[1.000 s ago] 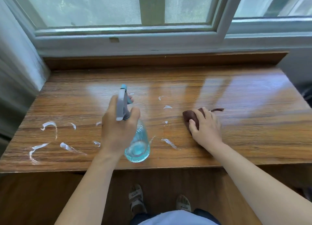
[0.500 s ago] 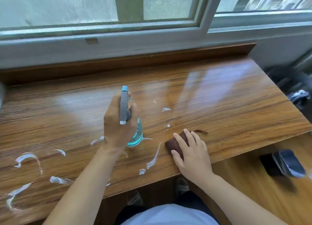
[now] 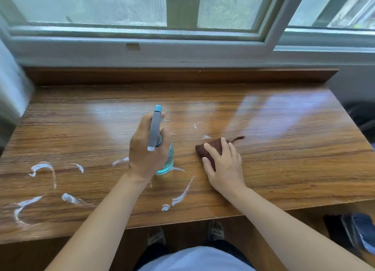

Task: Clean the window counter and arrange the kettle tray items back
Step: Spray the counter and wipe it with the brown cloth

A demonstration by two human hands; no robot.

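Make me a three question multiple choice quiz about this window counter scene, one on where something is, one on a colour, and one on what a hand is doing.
1. Where do most of the white foam smears lie on the wooden counter?
A. on the person's left part
B. at the far right edge
C. along the back ledge

2. What colour is the folded cloth?
A. yellow
B. dark brown
C. white

3. What is the left hand doing?
A. lying flat on the counter
B. gripping the clear blue spray bottle
C. pulling the window open

Answers:
1. A, the smears cluster left of the bottle, the right part shows none.
2. B, it shows dark brown under the right hand, whose straight fingers press on it.
3. B, its fingers curl round the bottle's neck below the grey trigger head.
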